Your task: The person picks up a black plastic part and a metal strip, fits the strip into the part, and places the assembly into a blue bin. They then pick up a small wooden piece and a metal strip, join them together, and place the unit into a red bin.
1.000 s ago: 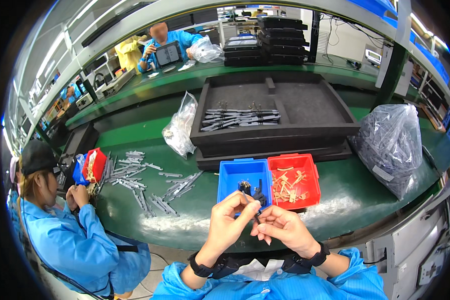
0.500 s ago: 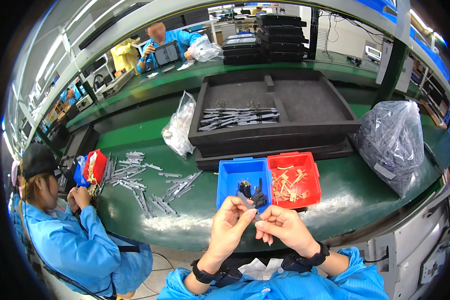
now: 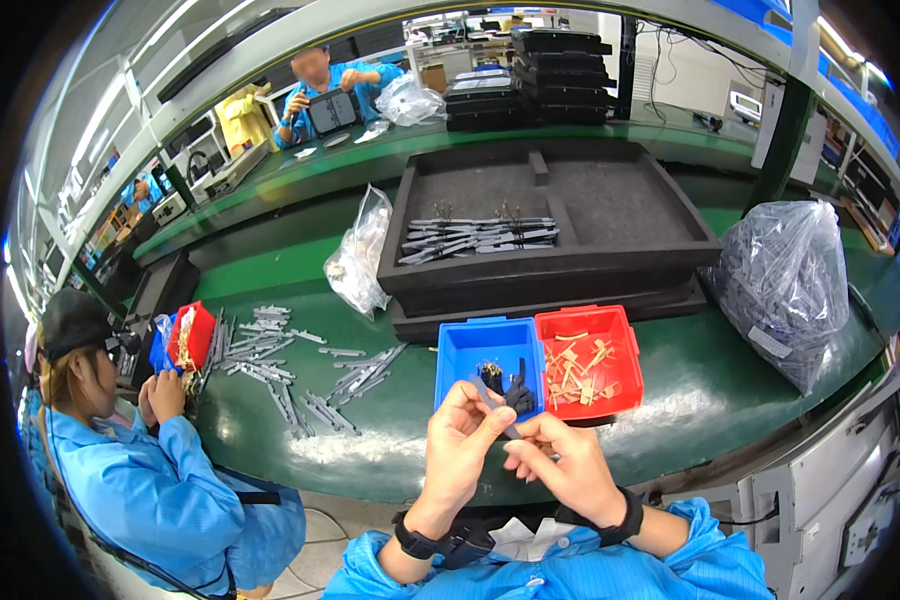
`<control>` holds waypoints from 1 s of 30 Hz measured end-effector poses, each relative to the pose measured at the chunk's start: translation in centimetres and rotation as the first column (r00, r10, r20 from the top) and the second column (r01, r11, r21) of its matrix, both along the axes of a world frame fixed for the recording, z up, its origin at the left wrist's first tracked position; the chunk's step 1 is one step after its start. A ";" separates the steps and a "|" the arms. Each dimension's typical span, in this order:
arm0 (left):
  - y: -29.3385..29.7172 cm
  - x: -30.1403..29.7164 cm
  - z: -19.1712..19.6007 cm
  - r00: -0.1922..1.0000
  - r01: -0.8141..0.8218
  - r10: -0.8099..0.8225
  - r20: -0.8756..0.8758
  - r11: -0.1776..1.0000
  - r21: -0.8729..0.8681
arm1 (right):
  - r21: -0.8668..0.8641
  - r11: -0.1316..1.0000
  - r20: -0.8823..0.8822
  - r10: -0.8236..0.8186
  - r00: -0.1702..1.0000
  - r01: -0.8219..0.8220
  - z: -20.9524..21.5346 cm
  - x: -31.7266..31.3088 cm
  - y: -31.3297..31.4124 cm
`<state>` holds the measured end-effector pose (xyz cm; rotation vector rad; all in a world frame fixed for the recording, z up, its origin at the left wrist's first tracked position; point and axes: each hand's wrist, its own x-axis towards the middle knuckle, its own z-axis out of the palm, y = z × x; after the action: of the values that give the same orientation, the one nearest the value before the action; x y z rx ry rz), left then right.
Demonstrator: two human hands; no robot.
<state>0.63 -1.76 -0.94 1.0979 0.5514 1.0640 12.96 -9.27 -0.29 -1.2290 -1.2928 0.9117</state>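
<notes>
My left hand pinches a slim grey plastic strip between thumb and fingers, tilted with its far end toward the bins. At its near end my right hand has thumb and fingertips closed on the strip; any smaller piece there is hidden. Just beyond my hands stands a blue bin with small black parts and a cluster of thin gold-coloured pieces. A red bin touching its right side contains small tan pieces.
Behind the bins, a black foam tray carries grey strips. Clear bags stand right and left of it. Loose strips spread across the green table. A co-worker sits at left; another person works opposite.
My right hand has shifted slightly down and its fingers have changed position at the strip's near end. My left hand still grips the strip. The person opposite has raised a hand off the clear bag.
</notes>
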 end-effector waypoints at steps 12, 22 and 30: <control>-1.2 -0.8 -0.7 0.991 0.031 -0.007 -0.137 0.983 0.179 | -0.156 0.955 -0.578 0.119 0.807 -0.253 0.6 1.8 0.8; 0.0 -1.3 -0.8 0.995 0.098 -0.098 -0.001 0.995 -0.015 | -0.144 0.968 -0.502 0.107 0.858 -0.205 1.0 1.4 0.6; 0.1 -1.8 -0.3 0.991 0.124 -0.125 -0.041 0.992 -0.008 | -0.171 0.963 -0.486 0.101 0.868 -0.208 1.3 1.3 0.3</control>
<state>-1.14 -1.68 -1.21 1.1369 0.5116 0.9325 14.30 -8.98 0.98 -0.9837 -0.9181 1.4054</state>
